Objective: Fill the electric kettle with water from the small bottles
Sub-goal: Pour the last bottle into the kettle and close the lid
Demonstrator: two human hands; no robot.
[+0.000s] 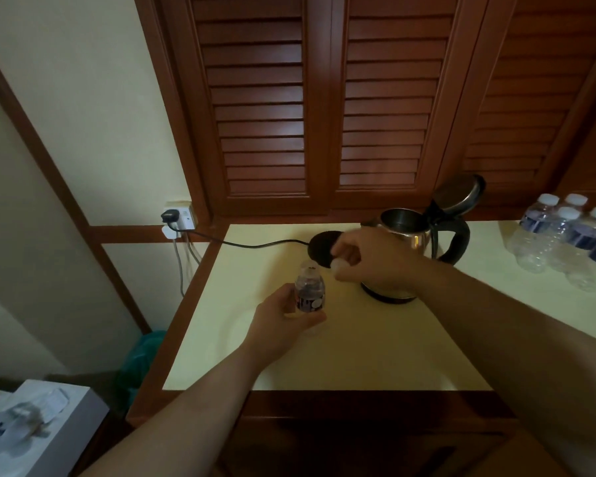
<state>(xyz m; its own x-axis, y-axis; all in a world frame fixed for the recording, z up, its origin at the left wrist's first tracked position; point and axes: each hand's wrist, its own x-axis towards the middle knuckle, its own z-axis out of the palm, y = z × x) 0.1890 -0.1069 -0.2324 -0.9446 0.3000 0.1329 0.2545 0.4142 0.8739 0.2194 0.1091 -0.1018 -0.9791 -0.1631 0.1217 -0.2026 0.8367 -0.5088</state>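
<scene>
A small bottle [309, 293] is gripped upright on the bench [358, 346] by the left hand [283, 321], fingers curled round it. Its white cap [338, 265] is pinched in the right hand [369, 259] (just above). The kettle [406, 235] stands behind, lid open, with more bottles [565, 239] to its right.

- The cream tabletop [341, 356] lies bare in front of the small bottle [309, 290], between the two forearms.
- The kettle [406, 242], lid raised, blocks the back centre; its black base [324, 245] and cord [255, 243] lie just to its left.
- The pack of bottles [572, 235] fills the right rear corner.
- The louvred doors [324, 98] close off the back edge.
- Bare surface separates kettle and pack.
</scene>
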